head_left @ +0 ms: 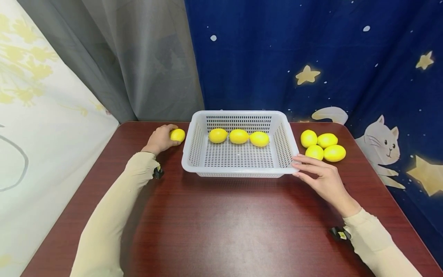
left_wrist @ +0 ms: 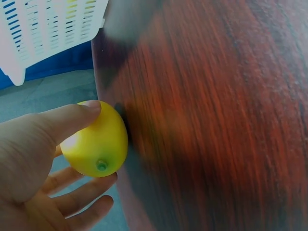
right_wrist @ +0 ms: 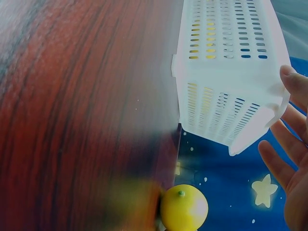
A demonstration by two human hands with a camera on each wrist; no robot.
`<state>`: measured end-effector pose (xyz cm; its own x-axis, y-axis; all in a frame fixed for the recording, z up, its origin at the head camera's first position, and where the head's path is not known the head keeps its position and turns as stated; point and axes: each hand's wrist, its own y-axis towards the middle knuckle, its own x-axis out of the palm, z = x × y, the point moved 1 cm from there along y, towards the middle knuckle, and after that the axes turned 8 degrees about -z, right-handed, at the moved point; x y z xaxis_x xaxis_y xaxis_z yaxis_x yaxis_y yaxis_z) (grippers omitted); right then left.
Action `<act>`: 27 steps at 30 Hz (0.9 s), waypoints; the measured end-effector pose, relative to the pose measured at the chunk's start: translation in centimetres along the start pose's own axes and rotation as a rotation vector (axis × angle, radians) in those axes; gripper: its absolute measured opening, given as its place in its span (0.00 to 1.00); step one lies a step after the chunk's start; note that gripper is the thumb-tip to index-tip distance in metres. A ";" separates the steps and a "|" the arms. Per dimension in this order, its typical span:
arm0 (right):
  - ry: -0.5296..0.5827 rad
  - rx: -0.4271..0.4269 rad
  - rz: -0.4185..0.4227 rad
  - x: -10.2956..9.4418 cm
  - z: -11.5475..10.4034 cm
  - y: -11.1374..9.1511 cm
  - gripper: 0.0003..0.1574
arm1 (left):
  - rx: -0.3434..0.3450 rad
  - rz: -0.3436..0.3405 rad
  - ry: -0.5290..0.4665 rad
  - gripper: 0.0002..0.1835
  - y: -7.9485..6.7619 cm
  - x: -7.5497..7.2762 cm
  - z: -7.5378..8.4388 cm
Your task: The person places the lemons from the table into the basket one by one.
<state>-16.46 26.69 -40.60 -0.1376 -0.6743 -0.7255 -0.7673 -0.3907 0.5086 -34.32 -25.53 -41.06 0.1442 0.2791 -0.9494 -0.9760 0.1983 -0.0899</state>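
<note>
My left hand (head_left: 162, 139) holds a lemon (head_left: 177, 135) between thumb and fingers, just left of the white plastic basket (head_left: 238, 170). The left wrist view shows the thumb across the side of this lemon (left_wrist: 98, 144), its stem end exposed. Three more lemons lie in a row inside the basket: a left one (head_left: 218, 135), a middle one (head_left: 238, 136) and a right one (head_left: 259, 139). With fairly straight fingers, my right hand (head_left: 323, 179) touches the basket's front right corner. In the right wrist view its thumb (right_wrist: 294, 82) rests against the rim.
Several lemons (head_left: 324, 141) sit grouped on the dark red wooden table (head_left: 221, 219), right of the basket. Behind the table hang a grey curtain (head_left: 159, 57) and a blue one (head_left: 256, 57) with stars. Patterned white cloth (head_left: 45, 134) hangs at the left.
</note>
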 end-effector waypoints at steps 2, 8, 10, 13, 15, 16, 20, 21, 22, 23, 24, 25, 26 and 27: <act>0.001 0.006 -0.003 0.0 0.0 0.0 0.30 | 0.003 0.009 -0.006 0.36 -0.1 0.0 0.0; 0.016 0.056 -0.032 -0.2 -0.2 0.0 0.30 | 0.011 0.036 -0.022 0.34 -0.3 0.2 -0.2; 0.019 0.075 -0.042 -0.2 -0.2 0.0 0.30 | 0.020 0.047 -0.024 0.33 -0.3 0.3 -0.2; 0.016 0.086 -0.050 -0.2 -0.2 0.0 0.29 | 0.031 0.064 -0.024 0.33 -0.3 0.3 -0.1; 0.014 0.087 -0.051 -0.2 -0.2 -0.1 0.29 | 0.032 0.073 -0.025 0.33 -0.4 0.3 -0.1; 0.014 0.087 -0.049 -0.2 -0.2 -0.1 0.29 | 0.031 0.077 -0.026 0.33 -0.4 0.4 -0.1; 0.013 0.084 -0.046 -0.2 -0.2 -0.1 0.30 | 0.028 0.096 -0.029 0.32 -0.3 0.4 0.0; 0.013 0.084 -0.045 -0.2 -0.2 -0.1 0.30 | 0.029 0.102 -0.029 0.32 -0.3 0.4 -0.1; 0.013 0.083 -0.045 -0.2 -0.2 -0.1 0.30 | 0.030 0.109 -0.031 0.32 -0.2 0.3 -0.1; 0.013 0.082 -0.046 -0.2 -0.2 -0.1 0.29 | 0.033 0.117 -0.031 0.32 -0.2 0.2 -0.1; 0.013 0.082 -0.047 -0.2 -0.1 -0.1 0.29 | 0.035 0.126 -0.032 0.32 -0.2 0.1 -0.1; 0.013 0.082 -0.048 -0.2 -0.1 -0.1 0.29 | 0.037 0.133 -0.032 0.32 -0.2 0.0 -0.1; 0.013 0.082 -0.049 -0.2 -0.1 -0.1 0.29 | 0.037 0.140 -0.032 0.32 -0.2 -0.2 -0.1; 0.013 0.083 -0.050 -0.2 -0.1 0.0 0.28 | 0.039 0.147 -0.034 0.32 -0.2 -0.4 -0.1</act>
<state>-16.34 26.77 -40.45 -0.0898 -0.6638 -0.7425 -0.8223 -0.3712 0.4313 -34.20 -25.78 -40.71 0.0065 0.3390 -0.9408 -0.9800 0.1891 0.0614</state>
